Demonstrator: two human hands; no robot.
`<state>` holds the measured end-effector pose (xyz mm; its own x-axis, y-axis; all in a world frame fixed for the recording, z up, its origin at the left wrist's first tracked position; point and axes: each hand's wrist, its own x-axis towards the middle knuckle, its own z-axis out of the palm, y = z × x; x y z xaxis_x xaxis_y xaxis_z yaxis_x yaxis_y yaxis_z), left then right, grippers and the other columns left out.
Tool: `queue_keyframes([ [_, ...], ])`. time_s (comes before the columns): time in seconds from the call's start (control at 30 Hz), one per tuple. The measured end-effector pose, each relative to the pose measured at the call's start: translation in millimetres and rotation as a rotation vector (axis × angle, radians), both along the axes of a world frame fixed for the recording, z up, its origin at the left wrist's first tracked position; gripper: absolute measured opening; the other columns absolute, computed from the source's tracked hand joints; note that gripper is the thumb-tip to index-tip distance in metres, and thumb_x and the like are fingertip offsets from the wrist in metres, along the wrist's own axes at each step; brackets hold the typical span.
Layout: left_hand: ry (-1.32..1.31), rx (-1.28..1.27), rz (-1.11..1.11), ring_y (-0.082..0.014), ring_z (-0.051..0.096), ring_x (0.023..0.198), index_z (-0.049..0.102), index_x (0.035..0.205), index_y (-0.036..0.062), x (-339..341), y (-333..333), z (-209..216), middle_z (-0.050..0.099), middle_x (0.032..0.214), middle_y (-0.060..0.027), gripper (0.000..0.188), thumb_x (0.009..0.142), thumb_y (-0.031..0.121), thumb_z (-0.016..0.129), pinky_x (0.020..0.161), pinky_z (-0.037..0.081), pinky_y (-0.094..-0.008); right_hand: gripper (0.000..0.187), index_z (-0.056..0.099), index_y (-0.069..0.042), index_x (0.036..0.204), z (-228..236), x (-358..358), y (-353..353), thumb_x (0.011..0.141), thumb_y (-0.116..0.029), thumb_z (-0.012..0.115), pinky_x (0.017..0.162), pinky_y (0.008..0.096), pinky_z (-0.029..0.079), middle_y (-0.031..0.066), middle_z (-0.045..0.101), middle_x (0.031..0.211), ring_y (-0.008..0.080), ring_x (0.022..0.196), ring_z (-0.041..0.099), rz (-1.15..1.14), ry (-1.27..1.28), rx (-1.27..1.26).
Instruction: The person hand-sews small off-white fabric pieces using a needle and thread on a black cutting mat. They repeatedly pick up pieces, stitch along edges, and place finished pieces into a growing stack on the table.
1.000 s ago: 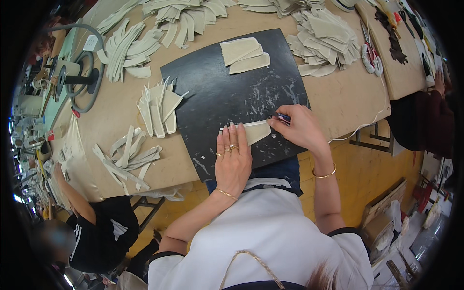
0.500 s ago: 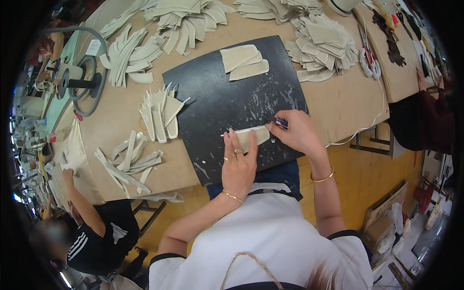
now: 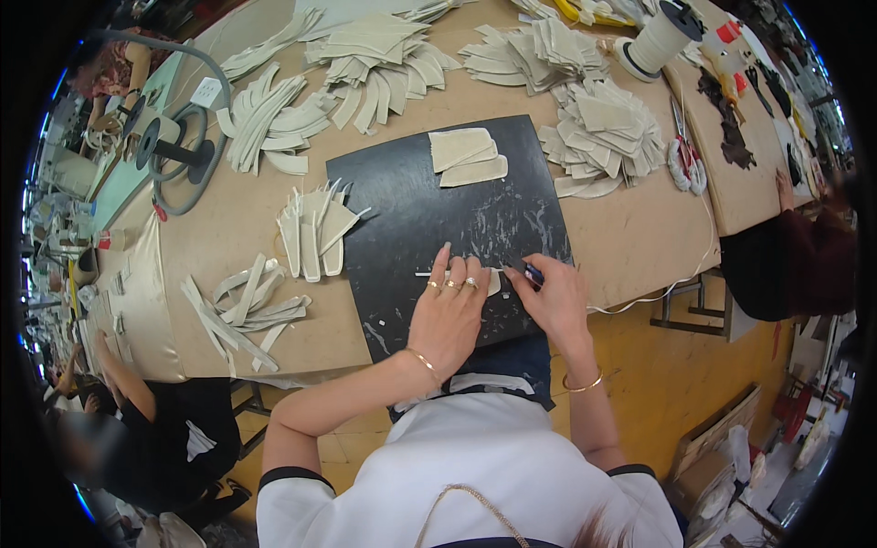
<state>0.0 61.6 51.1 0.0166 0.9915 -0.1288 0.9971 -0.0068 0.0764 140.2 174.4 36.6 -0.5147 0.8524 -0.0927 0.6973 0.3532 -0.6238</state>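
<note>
Toward the near side of the scuffed black flat mat (image 3: 402, 210), a flat cream piece of sheet material (image 3: 494, 285) lies mostly hidden under the left hand (image 3: 448, 315), palm down, fingers extended, grasping nothing visible. Along it, a thin straight white strip (image 3: 423, 274) runs left to right; the right hand (image 3: 559, 297), closed round a small dark-blue tool (image 3: 533, 273), is nearer its right end, contact unclear.

Black four-sided board (image 3: 411, 210), centre of frame: smooth, faint sheen, pale scuffs. Cream fanned flat pieces (image 3: 607, 123), upper right: matt, leather-like. Tan desk (image 3: 639, 247): dull, smooth. Thin gold bangle (image 3: 585, 387), lower right: shiny metal.
</note>
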Motion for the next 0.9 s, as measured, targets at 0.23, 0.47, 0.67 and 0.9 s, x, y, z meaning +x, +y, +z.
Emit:
queue_keyframes([
  [0.23, -0.386, -0.029, -0.025, -0.0273, 0.059, 0.103, 0.045, 0.139, 0.0013, -16.5, -4.9, -10.9, 0.052, 0.121, -0.0136, 0.063, 0.080, 0.011, 0.063, 0.085, 0.053, -0.0368, 0.020, 0.073, -0.005, 0.096, -2.7, 6.6, -9.6, 0.079, -0.014, 0.077, 0.058, 0.0350, 0.048, 0.0100, 0.066, 0.079, 0.0245, 0.064, 0.064, 0.037, 0.125, 0.079],
  [0.47, -0.231, 0.091, -0.052, -0.0236, 0.060, 0.094, 0.045, 0.142, 0.0047, -10.2, -6.8, -30.5, 0.054, 0.110, -0.0078, 0.064, 0.082, 0.012, 0.064, 0.077, 0.055, -0.0349, 0.031, 0.074, -0.012, 0.104, -6.7, 14.8, -15.6, 0.073, -0.006, 0.075, 0.058, 0.0335, 0.046, 0.0046, 0.059, 0.075, 0.0207, 0.061, 0.059, 0.211, 0.112, 0.187],
  [0.67, -0.113, 0.133, -0.059, -0.0191, 0.060, 0.091, 0.047, 0.142, 0.0083, -6.7, -6.9, -41.8, 0.054, 0.107, -0.0043, 0.058, 0.086, 0.013, 0.060, 0.075, 0.054, -0.0291, 0.043, 0.072, -0.016, 0.114, -20.7, 33.8, -18.3, 0.072, -0.009, 0.074, 0.056, 0.0331, 0.041, 0.0008, 0.054, 0.075, 0.0191, 0.059, 0.051, 0.364, 0.046, 0.406],
  [0.9, -0.143, 0.142, -0.059, -0.0208, 0.061, 0.093, 0.045, 0.144, 0.0082, -8.7, -7.9, -42.0, 0.055, 0.113, -0.0065, 0.060, 0.086, 0.013, 0.061, 0.075, 0.055, -0.0293, 0.052, 0.070, -0.018, 0.121, -21.3, 45.7, -12.5, 0.070, -0.009, 0.074, 0.056, 0.0322, 0.040, 0.0010, 0.048, 0.073, 0.0181, 0.058, 0.047, 0.417, -0.035, 0.424],
])
